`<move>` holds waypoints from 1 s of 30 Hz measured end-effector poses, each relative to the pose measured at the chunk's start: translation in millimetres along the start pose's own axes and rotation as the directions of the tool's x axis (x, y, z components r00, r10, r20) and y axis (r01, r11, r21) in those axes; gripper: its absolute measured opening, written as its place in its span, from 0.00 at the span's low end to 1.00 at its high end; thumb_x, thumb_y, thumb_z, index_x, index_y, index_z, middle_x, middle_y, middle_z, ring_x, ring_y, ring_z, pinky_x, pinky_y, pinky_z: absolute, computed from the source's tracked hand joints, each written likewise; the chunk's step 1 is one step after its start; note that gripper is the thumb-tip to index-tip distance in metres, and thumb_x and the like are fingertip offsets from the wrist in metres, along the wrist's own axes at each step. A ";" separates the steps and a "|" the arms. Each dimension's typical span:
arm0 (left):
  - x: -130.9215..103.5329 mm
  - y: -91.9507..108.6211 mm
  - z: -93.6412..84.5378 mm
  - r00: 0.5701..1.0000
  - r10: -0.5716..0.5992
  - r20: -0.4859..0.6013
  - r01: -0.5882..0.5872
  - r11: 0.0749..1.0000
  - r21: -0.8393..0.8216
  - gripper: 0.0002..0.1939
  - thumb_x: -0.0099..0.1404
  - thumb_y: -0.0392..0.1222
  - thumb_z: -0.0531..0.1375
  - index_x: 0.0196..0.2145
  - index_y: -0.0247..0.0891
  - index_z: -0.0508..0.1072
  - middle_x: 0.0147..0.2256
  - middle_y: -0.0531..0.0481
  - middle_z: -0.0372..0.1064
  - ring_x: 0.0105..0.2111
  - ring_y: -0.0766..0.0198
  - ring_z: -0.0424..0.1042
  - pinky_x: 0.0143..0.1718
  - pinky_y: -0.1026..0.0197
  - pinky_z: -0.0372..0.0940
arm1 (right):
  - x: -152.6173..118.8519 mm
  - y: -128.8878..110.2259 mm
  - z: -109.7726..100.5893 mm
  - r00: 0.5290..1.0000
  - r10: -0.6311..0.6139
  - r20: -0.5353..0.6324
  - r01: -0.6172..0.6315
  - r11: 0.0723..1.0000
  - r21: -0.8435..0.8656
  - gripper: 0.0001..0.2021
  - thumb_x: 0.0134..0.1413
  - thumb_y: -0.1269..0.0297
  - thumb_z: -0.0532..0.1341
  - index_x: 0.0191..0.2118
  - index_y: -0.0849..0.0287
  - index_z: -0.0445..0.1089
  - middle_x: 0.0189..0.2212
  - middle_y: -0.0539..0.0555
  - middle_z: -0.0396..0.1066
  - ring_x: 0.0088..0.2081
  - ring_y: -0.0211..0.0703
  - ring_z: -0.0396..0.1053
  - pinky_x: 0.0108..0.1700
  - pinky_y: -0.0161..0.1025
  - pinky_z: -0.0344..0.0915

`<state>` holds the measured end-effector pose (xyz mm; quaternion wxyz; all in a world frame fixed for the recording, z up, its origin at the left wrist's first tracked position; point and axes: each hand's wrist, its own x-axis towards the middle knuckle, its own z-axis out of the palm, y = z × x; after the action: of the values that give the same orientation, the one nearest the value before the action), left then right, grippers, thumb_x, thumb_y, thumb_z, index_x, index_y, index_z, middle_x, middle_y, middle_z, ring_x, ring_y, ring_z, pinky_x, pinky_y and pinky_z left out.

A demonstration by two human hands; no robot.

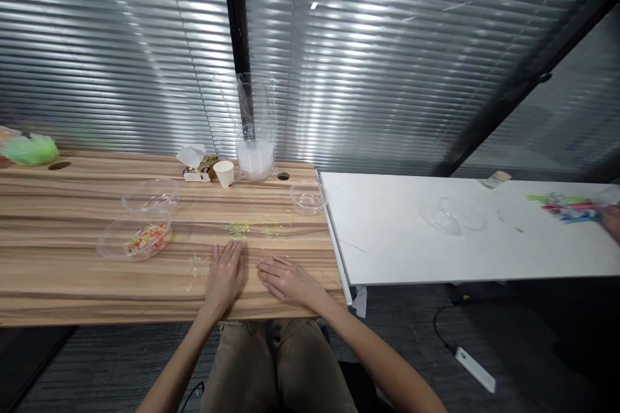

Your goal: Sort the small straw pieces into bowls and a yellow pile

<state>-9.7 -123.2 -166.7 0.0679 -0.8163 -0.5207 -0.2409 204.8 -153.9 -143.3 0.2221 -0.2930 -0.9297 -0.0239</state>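
Observation:
My left hand (pixel 227 273) lies flat on the wooden table, its fingertips close to a loose pile of thin yellow-green bits (pixel 238 230). Palm down to the right of it rests my right hand (pixel 287 279), fingers stretched out and holding nothing. A second small scatter of yellowish bits (pixel 272 230) lies beyond that hand. Pale bits (pixel 194 270) are strewn left of my left hand. Farther left, a clear plastic bowl (pixel 110 246) contains many small red, orange and yellow pieces (pixel 148 239).
A clear lid or bowl (pixel 151 195), a tissue box (pixel 197 173), a paper cup (pixel 224 174) and a bag of plastic bowls (pixel 256 158) stand behind. Another clear bowl (pixel 309 200) is near the seam with the white table (pixel 387 232). A person's hand (pixel 611 219) is beside coloured strips (pixel 566 208).

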 end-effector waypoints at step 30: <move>1.8 2.1 -2.0 0.999 0.017 0.028 -0.017 1.000 -0.007 0.20 0.68 0.38 0.45 0.50 0.30 0.69 0.53 0.35 0.67 0.56 0.47 0.64 0.60 0.36 0.46 | -4.2 -0.8 4.4 0.998 0.053 -0.044 -0.051 0.998 0.043 0.13 0.64 0.69 0.52 0.50 0.63 0.69 0.54 0.55 0.68 0.55 0.43 0.64 0.61 0.42 0.58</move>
<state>-7.9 -123.3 -163.8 0.0599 -0.8242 -0.5139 -0.2303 205.6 -156.0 -149.0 0.2499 -0.3115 -0.9168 -0.0051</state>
